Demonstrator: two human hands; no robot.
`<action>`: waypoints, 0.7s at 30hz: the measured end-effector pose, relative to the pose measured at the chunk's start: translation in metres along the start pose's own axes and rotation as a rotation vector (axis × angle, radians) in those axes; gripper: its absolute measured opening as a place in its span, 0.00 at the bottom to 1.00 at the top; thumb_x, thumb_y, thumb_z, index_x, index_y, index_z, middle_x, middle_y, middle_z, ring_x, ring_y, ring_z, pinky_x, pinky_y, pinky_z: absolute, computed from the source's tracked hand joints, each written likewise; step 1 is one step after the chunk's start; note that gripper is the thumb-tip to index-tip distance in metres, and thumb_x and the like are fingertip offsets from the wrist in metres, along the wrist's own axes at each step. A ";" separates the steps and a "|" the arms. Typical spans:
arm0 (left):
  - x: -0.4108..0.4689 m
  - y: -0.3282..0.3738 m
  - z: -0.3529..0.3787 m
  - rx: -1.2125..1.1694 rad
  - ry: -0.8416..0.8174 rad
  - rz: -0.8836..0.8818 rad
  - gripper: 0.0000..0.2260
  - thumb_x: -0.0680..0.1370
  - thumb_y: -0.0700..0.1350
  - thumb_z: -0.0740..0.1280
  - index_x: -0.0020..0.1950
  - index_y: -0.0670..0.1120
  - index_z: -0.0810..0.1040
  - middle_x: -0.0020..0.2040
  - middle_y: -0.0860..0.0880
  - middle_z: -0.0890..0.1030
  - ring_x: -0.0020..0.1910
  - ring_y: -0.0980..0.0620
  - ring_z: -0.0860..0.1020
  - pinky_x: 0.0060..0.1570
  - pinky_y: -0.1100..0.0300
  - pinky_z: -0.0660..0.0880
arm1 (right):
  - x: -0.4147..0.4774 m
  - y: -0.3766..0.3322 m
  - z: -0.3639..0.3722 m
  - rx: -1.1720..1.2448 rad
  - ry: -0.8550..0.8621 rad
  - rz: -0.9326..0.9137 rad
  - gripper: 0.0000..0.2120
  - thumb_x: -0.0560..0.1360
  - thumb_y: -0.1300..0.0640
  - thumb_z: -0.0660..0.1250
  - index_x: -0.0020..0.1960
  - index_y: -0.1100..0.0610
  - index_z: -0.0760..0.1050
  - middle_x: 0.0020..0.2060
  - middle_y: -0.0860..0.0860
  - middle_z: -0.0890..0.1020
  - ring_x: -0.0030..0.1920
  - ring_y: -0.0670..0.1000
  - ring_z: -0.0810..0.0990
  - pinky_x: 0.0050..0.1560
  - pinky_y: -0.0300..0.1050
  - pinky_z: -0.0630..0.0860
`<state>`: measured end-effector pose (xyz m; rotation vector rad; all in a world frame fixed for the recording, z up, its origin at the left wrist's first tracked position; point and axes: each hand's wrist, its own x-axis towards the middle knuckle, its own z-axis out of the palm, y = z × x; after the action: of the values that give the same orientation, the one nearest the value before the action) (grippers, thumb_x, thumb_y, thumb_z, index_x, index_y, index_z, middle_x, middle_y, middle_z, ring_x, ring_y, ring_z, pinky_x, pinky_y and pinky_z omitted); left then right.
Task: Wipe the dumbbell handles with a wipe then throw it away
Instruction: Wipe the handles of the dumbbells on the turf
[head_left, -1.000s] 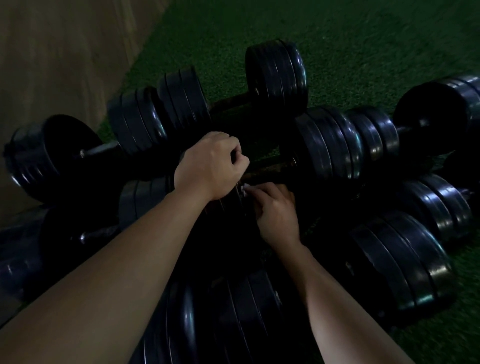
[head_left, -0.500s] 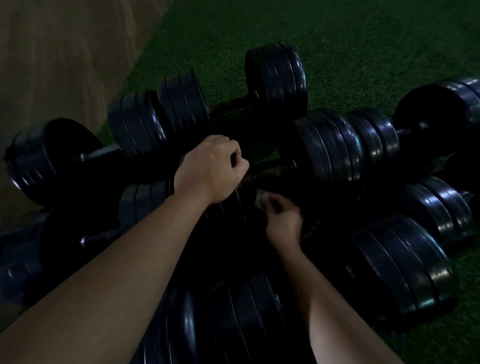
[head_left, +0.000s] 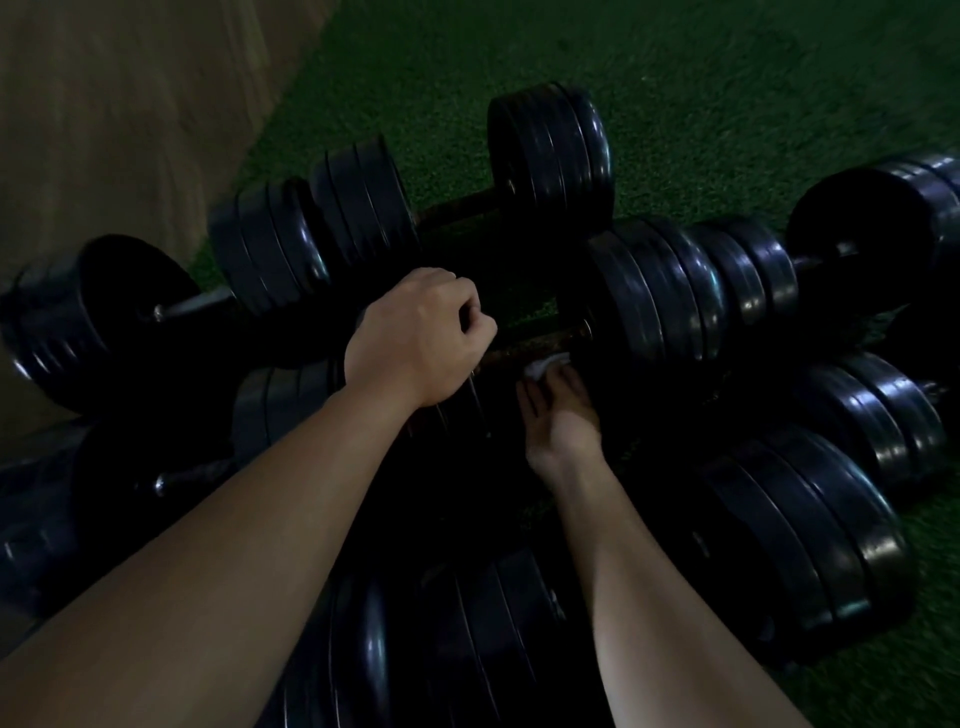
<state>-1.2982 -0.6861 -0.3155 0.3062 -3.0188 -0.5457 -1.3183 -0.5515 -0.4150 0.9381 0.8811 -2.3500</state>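
Turf floor (head_left: 675, 104): R hand (head_left: 558, 415) holds wipe (head_left: 545, 365) at dumbbell handle (head_left: 535, 344).

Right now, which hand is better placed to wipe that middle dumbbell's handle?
The right hand: it pinches the wipe against the handle. The left hand grips the handle's other end, with no wipe.

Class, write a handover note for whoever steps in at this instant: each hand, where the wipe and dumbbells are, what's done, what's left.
Left hand: fist closed at the left end of the handle, apparently gripping it.
Right hand: pinches the white wipe against that handle's near side.
Dumbbells: black, lying together on green turf.
Done: wiping of this handle is under way; which others are wiped cannot be told.
Left: finish this handle, do the others, throw the wipe away; nowhere to throw it shows.
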 end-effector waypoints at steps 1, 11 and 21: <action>0.000 0.000 0.000 0.004 0.003 -0.002 0.11 0.80 0.52 0.59 0.46 0.50 0.79 0.51 0.53 0.79 0.59 0.54 0.75 0.54 0.52 0.75 | -0.004 0.004 0.000 -0.068 -0.018 0.024 0.06 0.83 0.63 0.59 0.57 0.57 0.72 0.45 0.54 0.80 0.46 0.51 0.79 0.53 0.42 0.78; 0.000 0.001 0.000 -0.006 0.015 -0.012 0.11 0.79 0.52 0.60 0.45 0.50 0.78 0.51 0.54 0.79 0.58 0.54 0.75 0.52 0.51 0.76 | -0.022 0.006 0.010 -0.211 -0.017 0.058 0.11 0.81 0.66 0.60 0.62 0.67 0.74 0.47 0.61 0.81 0.52 0.59 0.80 0.54 0.49 0.75; 0.001 0.002 -0.002 0.001 0.025 -0.005 0.10 0.78 0.52 0.60 0.43 0.49 0.78 0.48 0.53 0.79 0.54 0.54 0.76 0.49 0.50 0.77 | -0.031 0.008 0.004 -0.610 -0.090 -0.050 0.05 0.77 0.61 0.69 0.47 0.63 0.82 0.42 0.58 0.83 0.46 0.58 0.82 0.50 0.50 0.77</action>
<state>-1.2995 -0.6853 -0.3129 0.3182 -2.9949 -0.5367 -1.2946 -0.5539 -0.3932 0.5547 1.4750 -1.9460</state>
